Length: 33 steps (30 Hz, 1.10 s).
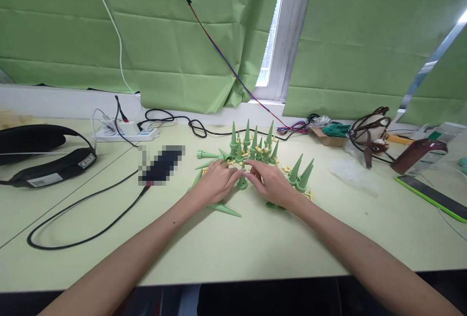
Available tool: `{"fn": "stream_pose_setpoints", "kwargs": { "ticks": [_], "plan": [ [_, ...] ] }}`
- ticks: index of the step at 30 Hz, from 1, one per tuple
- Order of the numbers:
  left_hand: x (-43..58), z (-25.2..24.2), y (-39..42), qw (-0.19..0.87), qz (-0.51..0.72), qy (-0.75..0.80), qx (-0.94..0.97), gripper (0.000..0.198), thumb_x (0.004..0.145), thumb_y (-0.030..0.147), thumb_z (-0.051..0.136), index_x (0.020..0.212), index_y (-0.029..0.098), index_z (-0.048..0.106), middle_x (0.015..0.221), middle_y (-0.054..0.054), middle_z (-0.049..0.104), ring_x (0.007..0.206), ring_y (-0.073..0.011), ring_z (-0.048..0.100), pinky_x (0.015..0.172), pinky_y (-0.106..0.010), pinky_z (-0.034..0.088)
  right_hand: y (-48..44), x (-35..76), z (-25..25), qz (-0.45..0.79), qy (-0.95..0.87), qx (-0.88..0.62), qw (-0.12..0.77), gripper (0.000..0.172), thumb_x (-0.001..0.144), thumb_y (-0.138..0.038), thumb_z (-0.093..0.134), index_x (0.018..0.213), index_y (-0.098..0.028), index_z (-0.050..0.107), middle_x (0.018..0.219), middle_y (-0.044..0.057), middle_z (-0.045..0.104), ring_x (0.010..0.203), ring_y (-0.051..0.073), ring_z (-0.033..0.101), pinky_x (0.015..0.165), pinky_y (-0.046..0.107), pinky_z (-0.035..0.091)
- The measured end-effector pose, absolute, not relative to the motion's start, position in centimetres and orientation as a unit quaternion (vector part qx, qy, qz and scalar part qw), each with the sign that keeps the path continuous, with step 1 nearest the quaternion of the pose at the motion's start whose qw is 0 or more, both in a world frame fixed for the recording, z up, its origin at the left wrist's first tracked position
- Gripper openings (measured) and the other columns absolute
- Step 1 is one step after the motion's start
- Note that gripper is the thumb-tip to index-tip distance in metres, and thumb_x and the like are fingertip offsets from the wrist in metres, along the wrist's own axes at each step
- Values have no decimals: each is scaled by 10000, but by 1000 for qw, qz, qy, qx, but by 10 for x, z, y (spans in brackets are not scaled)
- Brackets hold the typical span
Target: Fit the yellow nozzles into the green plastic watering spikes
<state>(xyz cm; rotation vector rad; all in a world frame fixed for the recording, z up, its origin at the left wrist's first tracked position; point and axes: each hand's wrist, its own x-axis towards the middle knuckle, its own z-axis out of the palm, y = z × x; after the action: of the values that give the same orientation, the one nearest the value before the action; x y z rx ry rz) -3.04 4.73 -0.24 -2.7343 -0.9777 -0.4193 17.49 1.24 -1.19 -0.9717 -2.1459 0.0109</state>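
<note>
Both my hands meet over an upright green plastic spike (242, 183), a hollow cone with a wide collar at its base. My left hand (216, 180) has its fingers curled and its thumb against the spike. From the other side, my right hand (268, 180) closes thumb and index finger at its upper part; the exact contact is partly hidden. Just behind stand several more green spikes (254, 139), with small yellow plastic valves (285, 169) scattered among them. One loose spike (226, 209) lies on its side below my left hand.
Two spikes (302, 180) stand right of my right hand. A dark pixelated object (162, 165) with a black cable lies left. A power strip (127, 133) is at the back. Crumpled plastic (352, 172), a brown bottle (419, 155) and a green-edged phone (434, 197) lie right.
</note>
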Motion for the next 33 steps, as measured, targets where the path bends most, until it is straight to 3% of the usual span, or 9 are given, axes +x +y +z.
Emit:
{"fn": "stream_pose_setpoints", "kwargs": {
  "ticks": [4,9,12,16,21,33],
  "plan": [
    [-31,-2,49,86,-155,-315,-932,395,1022,255,236,810,183,562,648,-48,555,624,-216,448,646,-351,308,13,177,-11,3,-841,-384,381,297,997,-292,464,1235,-134,543,806,51,675,665,167,600,608,288,442],
    [-27,5,43,-32,-225,-392,-891,477,1029,373,209,708,196,515,647,-38,544,687,-223,516,697,-350,378,11,178,-10,7,-832,-387,398,270,986,-274,479,1207,-140,557,816,49,677,648,158,602,610,282,455],
    [-24,12,39,-69,-285,-418,-860,486,1029,391,197,785,196,570,708,-45,594,767,-233,560,766,-372,407,9,177,-9,-3,-817,-386,428,226,982,-267,484,1156,-152,569,813,51,679,637,151,604,587,268,452],
    [-22,20,34,-54,-406,-424,-808,455,1027,367,243,837,182,613,811,-65,643,827,-217,588,774,-358,433,6,176,-9,-29,-803,-375,461,166,980,-248,484,1081,-161,582,800,53,678,639,147,609,555,259,433],
    [-17,24,20,-6,-533,-326,-781,285,986,245,388,857,163,628,840,-75,653,824,-184,613,750,-319,480,0,170,-10,-30,-804,-367,466,161,987,-258,469,1078,-182,578,829,59,672,683,157,611,580,274,432],
    [-8,10,10,37,-542,-164,-824,162,884,80,489,902,159,629,850,-70,675,792,-156,626,677,-282,519,-5,168,-12,3,-813,-336,475,116,992,-240,469,1050,-196,558,822,39,647,684,145,590,608,270,440]
  ]
}}
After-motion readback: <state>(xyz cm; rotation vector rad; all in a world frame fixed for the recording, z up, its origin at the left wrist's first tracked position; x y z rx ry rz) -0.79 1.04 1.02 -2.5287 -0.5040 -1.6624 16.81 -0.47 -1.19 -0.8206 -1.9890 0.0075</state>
